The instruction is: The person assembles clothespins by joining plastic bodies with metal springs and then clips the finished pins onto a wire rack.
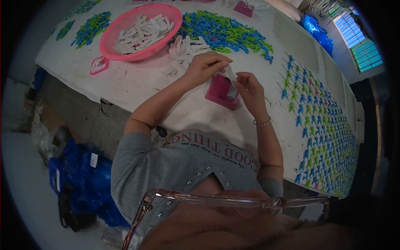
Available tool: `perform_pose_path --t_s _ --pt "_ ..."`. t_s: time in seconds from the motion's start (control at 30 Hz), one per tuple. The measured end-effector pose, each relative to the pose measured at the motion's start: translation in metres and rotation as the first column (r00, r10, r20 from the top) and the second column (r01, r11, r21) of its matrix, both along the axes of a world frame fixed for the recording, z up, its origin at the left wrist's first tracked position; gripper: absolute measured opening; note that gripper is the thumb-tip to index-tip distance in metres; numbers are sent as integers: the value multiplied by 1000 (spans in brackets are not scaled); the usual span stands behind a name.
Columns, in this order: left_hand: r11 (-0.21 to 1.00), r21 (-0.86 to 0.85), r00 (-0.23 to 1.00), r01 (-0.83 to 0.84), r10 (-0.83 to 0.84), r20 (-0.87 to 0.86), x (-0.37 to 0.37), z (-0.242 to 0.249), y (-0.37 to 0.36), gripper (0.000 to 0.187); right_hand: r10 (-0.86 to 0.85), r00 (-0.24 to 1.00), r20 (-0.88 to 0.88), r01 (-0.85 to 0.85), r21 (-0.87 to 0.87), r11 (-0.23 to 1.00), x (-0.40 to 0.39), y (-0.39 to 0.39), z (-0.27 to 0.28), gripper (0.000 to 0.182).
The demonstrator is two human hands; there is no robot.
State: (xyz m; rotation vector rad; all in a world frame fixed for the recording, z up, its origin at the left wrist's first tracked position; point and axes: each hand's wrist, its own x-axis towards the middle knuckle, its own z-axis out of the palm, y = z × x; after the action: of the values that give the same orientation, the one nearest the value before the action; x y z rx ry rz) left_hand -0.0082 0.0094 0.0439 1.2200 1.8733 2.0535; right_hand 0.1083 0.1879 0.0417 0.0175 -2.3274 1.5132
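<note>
White strip (230,73) spans the gap between two hands above a counter (137,85), its upper end pinched by the fingers of the left hand (205,68), its lower end apparently pinched by those of the right hand (251,88). Just beneath sits a magenta box (216,92) with a gray part beside the right fingers; whether the strip touches it cannot be told. A bracelet (262,122) circles the right wrist. Loose white pieces (183,52) lie just beyond the left hand, near a pink basin (107,48) heaped with more. Farther out, a pile of blue and green clips (227,31) spreads across the counter; at right, more clips (321,125) stand in rows. With only its ends held, the strip could crease or slip free if the hands pulled unevenly, and the left wrist, so near the loose pieces, could scatter them by sweeping sideways.
</note>
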Motion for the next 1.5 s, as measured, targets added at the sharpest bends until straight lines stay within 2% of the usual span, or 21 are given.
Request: perform_pose_path --t_s 0.07,0.1,0.17,0.23,0.27,0.33,0.57,0.7,0.77,0.87,0.97,1.07,1.17,1.23,1.27,1.3,1.33,1.37,1.43,1.47,1.5 --pt "996 -60 968 -69 52 -247 8 -3 -2 17 49 997 62 -45 -67 997 1 3 -11 13" --pt "996 -56 971 -62 47 -235 10 -7 -1 17 44 997 65 -42 -29 999 3 5 -14 13" --pt "997 17 903 -78 78 -423 13 -16 -1 17 34 997 75 -35 8 999 8 6 -17 13" --pt "996 -44 907 -75 50 -418 17 -21 -5 18 47 992 -119 -15 259 966 12 4 -16 12" --pt "992 -105 907 -75 24 -420 18 -24 -7 19 46 993 -113 -15 261 965 12 4 -20 12" --pt "989 -119 878 -88 21 -477 16 -30 -9 18 41 973 -227 64 436 898 9 5 -32 13" --pt "984 -73 751 -165 77 -655 14 -36 -12 15 35 962 -272 94 446 890 3 6 -48 14" --pt "971 -164 831 -172 53 -554 13 -46 -8 11 44 960 -276 108 511 853 11 16 -51 15" --pt "935 -312 877 -165 -5 -481 13 -50 -1 8 45 960 -277 114 534 838 16 21 -52 15" --pt "933 -347 895 -98 -70 -441 12 -55 11 7 15 969 -246 136 582 802 26 27 -49 16" --pt "917 -392 874 -71 -132 -468 10 -53 24 7 -21 951 -308 215 614 760 31 31 -42 19" --pt "920 -389 865 -41 -163 -475 13 -50 36 6 -68 930 -360 284 589 757 32 30 -22 22" --pt "919 -395 853 -10 -198 -483 15 -51 46 7 -131 937 -324 280 471 836 30 25 -12 25" --pt "932 -362 887 -12 -158 -435 19 -48 46 7 -139 974 -179 161 112 981 26 23 -12 30" --pt "944 -330 917 -15 -118 -381 22 -47 45 8 -136 974 -181 159 114 981 23 22 -16 30" --pt "945 -328 917 -18 -115 -381 26 -44 42 8 -97 986 -139 97 -1 995 19 21 -25 33" --pt "949 -316 966 11 -91 -241 30 -39 39 8 -51 994 -100 39 -120 992 16 20 -31 36" --pt "953 -300 993 38 -68 -93 32 -37 37 9 -47 994 -99 35 -120 992 14 19 -36 36" --pt "956 -293 993 30 -61 -98 33 -40 33 11 36 999 -4 -35 -273 961 12 14 -42 39" --pt "958 -285 993 27 -59 -105 33 -41 30 14 40 999 -2 -39 -275 961 11 12 -45 39" --pt "958 -286 993 24 -56 -104 33 -37 27 14 17 1000 -10 -19 -191 981 10 10 -47 38"
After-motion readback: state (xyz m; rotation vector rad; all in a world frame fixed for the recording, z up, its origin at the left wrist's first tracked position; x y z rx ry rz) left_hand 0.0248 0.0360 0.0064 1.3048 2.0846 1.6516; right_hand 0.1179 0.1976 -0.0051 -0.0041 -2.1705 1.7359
